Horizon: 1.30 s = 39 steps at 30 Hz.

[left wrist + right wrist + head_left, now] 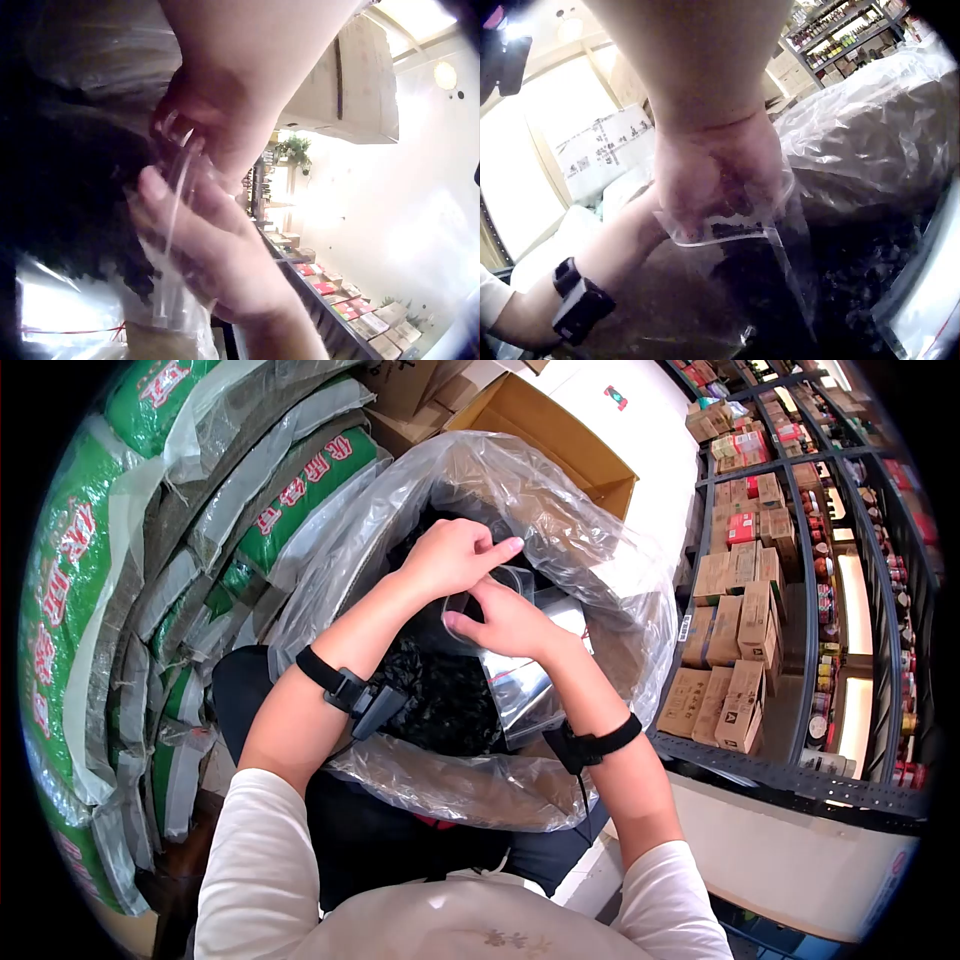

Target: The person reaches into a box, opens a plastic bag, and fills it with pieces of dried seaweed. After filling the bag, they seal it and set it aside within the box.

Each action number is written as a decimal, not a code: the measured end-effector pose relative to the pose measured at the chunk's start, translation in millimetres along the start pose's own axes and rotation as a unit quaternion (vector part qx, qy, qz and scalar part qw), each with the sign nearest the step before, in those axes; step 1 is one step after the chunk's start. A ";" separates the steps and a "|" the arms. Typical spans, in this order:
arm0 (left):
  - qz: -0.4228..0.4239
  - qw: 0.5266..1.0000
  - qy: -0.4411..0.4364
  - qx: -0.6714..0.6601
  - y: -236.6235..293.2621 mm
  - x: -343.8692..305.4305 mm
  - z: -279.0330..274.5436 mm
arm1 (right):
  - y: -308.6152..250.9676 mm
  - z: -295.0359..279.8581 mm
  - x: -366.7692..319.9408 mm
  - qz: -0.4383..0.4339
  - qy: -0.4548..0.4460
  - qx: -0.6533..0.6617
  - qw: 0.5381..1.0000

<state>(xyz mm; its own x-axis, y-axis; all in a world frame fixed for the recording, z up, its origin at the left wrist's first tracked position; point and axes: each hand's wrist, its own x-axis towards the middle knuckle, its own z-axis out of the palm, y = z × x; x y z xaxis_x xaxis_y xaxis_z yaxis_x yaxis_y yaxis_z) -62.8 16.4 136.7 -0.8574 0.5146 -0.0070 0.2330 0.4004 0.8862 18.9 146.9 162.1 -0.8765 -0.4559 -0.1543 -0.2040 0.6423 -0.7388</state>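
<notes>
Close together above an opened large clear liner (610,550), both hands hold a small clear plastic bag (462,622). My left hand (450,557) has its fingers curled at the bag's edge, its thumb pointing right. My right hand (508,622) grips the other side, just below and to the right. In the left wrist view the bag (178,217) hangs between the left hand (199,112) and right hand (217,247). The right wrist view shows the bag's rim (724,241) under the right hand (720,176); its fingertips are partly hidden. Black crinkled material (440,695) lies inside the liner.
Flat clear packages (520,685) lie on the black material at the right. Green-and-white sacks (75,560) are stacked at the left. An open cardboard box (545,435) stands behind the liner, and shelves with cartons (740,615) and jars are at the right.
</notes>
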 end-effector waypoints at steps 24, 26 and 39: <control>-0.042 0.985 0.131 -0.105 84.0 -60.2 -34.2 | -50.1 -19.1 -161.0 -0.023 0.322 0.283 0.903; -0.042 0.980 -0.001 -0.193 58.1 -62.1 -44.8 | -53.2 -19.9 -169.6 -0.026 0.336 0.339 0.878; 0.021 0.940 -0.076 -0.332 137.4 -128.5 -22.0 | -72.8 -35.5 -206.9 -0.064 0.388 0.398 0.829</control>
<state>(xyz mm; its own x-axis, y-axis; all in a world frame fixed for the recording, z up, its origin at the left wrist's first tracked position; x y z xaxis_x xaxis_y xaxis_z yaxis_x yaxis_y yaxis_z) 69.2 -11.4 269.5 -0.7664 0.6422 0.0122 -0.1168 -0.1580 0.9805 199.7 216.3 271.1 -0.9493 0.2431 0.1993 -0.2357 -0.1310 -0.9629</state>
